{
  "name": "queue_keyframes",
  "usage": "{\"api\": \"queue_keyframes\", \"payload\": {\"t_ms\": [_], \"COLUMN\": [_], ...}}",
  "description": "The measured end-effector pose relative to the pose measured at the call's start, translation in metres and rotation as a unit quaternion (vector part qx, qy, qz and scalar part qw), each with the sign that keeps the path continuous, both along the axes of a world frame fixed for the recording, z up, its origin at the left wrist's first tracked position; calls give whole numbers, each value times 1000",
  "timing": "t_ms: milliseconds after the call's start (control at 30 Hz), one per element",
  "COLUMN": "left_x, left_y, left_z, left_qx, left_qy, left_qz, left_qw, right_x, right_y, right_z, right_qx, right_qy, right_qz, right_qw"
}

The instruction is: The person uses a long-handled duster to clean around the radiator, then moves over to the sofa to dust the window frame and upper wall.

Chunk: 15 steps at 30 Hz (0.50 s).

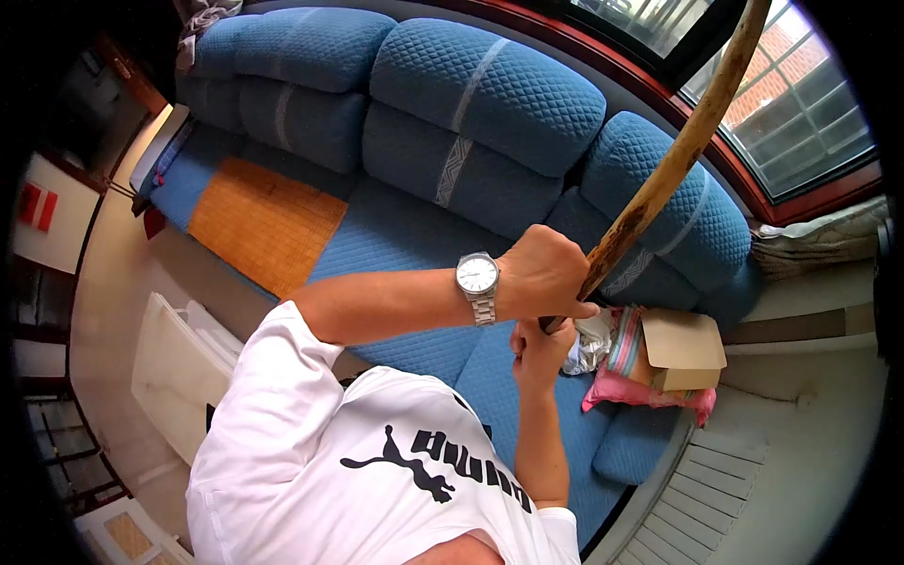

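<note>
A long wooden stick (pixel 665 179), light brown with dark patches and slightly bent, slants up from my hands to the top right edge. My left hand (pixel 544 270) is closed around its lower part; a silver watch (pixel 477 274) is on that wrist. Just below it, my right hand (pixel 540 350) is closed around the stick's dark bottom end. Both hands are close together in front of my white T-shirt (pixel 282 424), above the blue sofa (pixel 395 226). The stick's upper end runs out of view.
A woven orange-brown mat (pixel 268 224) covers part of the seat. A cardboard box (pixel 685 341) lies on a pink cushion (pixel 603 390) at the right. Behind the sofa is a barred window (pixel 796 104). A pale table (pixel 179 363) stands at the left.
</note>
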State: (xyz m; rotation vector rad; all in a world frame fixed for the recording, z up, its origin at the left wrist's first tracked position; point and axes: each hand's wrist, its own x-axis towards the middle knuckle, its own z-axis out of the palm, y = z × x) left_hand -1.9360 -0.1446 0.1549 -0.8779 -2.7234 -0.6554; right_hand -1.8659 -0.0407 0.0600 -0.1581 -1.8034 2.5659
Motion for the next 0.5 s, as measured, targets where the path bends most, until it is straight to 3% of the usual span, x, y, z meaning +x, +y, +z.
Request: {"api": "queue_keyframes", "payload": {"t_ms": [400,500], "left_x": [7,16], "left_y": [11,7], "left_z": [6,-1], "left_qx": [-94,-39], "left_qy": [-19,-15], "left_qz": [56,93], "left_qw": [994,995], "right_x": [-6,-10], "right_y": [9,8], "right_z": [-6,-34], "right_qx": [-7,-25], "right_qy": [-9,30], "right_qz": [45,47], "right_qw": [999,998]}}
